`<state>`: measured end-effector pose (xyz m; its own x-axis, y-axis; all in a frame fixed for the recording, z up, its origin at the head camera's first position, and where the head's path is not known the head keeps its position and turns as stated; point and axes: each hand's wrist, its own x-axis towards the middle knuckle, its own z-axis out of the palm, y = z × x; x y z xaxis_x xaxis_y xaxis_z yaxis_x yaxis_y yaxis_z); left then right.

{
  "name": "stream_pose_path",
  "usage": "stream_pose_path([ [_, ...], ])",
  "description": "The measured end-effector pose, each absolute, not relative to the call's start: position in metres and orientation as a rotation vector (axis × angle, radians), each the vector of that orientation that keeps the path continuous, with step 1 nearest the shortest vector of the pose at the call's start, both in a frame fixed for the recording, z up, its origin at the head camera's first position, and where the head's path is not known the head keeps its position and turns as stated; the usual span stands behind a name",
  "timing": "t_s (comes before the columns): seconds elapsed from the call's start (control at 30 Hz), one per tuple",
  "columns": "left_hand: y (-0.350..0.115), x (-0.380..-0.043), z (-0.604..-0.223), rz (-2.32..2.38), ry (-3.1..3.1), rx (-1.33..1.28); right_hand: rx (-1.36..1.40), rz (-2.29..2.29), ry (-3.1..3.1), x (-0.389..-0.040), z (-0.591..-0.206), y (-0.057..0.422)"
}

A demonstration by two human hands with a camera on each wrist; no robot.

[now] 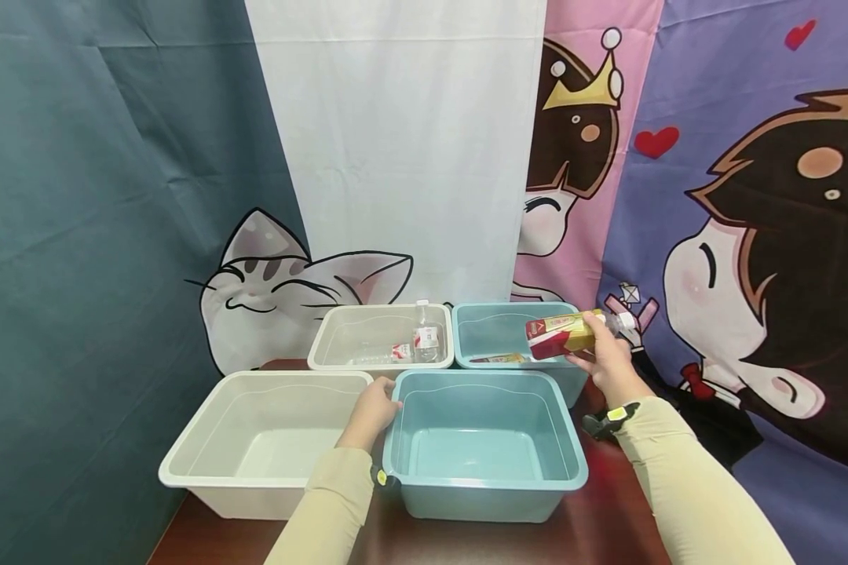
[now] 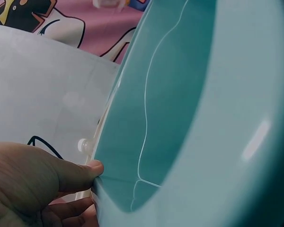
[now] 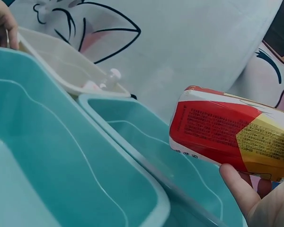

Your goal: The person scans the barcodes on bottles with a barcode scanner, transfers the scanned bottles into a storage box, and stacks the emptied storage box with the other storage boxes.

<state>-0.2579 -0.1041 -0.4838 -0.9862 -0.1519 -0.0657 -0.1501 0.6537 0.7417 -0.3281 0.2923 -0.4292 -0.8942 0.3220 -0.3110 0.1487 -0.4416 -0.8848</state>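
Note:
My right hand (image 1: 609, 362) grips a plastic bottle (image 1: 561, 333) with a red and yellow label and a white cap. The bottle is tilted onto its side above the back blue bin (image 1: 466, 312). Small print covers the bottle's label in the right wrist view, with my thumb (image 3: 239, 189) against its lower edge. My left hand (image 1: 373, 412) pinches the rim of the front blue bin (image 1: 486, 485) at its back left corner. In the left wrist view the thumb (image 2: 95, 167) lies over that rim, fingers bent below it outside.
Left of the front blue bin stands a white bin (image 1: 236, 480). Behind it, another white bin (image 1: 325, 333) holds an upright clear bottle (image 1: 426, 339) and a lying one (image 1: 399, 352). A bottle with a coloured label (image 1: 502, 359) lies in the back blue bin. Printed cloth (image 1: 396, 141) hangs behind.

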Motion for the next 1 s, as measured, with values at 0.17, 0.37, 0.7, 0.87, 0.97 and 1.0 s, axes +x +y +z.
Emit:
stream_pose_path([
  [0.17, -0.105, -0.258, -0.486, -1.286, -2.853, 0.255, -0.702, 2.561, -1.572, -0.331, -0.432, 0.278],
  [0.37, -0.106, -0.258, -0.487, -1.298, -2.849, 0.265, -0.678, 2.695, -1.503, -0.329, -0.435, 0.265],
  [0.7, -0.106, -0.258, -0.489, -1.297, -2.853, 0.258, -0.722, 2.840, -1.415, -0.328, -0.438, 0.250],
  [0.87, -0.106, -0.258, -0.487, -1.291, -2.859, 0.258, -0.698, 2.889, -1.379, -0.330, -0.440, 0.244],
  [0.97, -0.106, -0.258, -0.486, -1.289, -2.862, 0.257, -0.708, 2.900, -1.353, -0.331, -0.441, 0.241],
  [1.0, -0.106, -0.258, -0.485, -1.291, -2.862, 0.257, -0.725, 2.898, -1.341, -0.331, -0.442, 0.241],
])
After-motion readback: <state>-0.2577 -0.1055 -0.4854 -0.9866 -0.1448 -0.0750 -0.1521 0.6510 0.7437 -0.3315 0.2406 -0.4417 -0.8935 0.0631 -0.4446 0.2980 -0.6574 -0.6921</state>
